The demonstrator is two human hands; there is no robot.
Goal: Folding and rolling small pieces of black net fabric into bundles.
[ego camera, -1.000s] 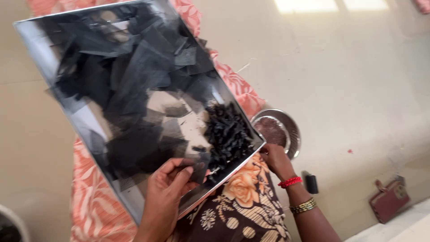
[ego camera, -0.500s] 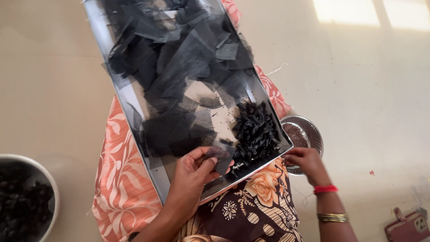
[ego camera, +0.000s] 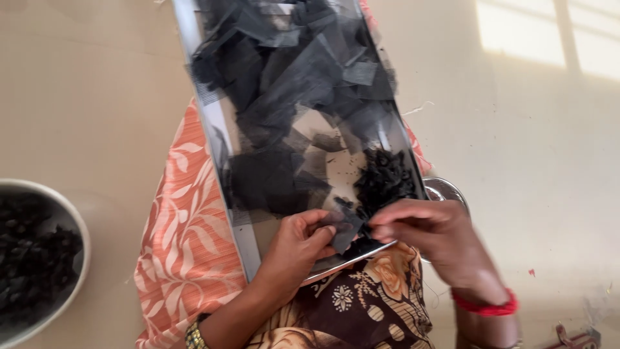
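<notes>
Above our hands lies the long shiny metal tray (ego camera: 248,239), resting on our lap over the orange leaf-patterned cloth (ego camera: 177,245). Most of it is covered by loose black net fabric squares (ego camera: 284,84); we judge these are not yet worked. Far to the left of our left hand (ego camera: 294,242) a round grey bowl (ego camera: 74,220), cut off by the edge, holds dark finished-looking pieces. A small heap of black rolled pieces (ego camera: 387,178) sits just above our right hand (ego camera: 429,229). Both hands pinch one small black net piece (ego camera: 347,227) together; its exact shape is blurred.
</notes>
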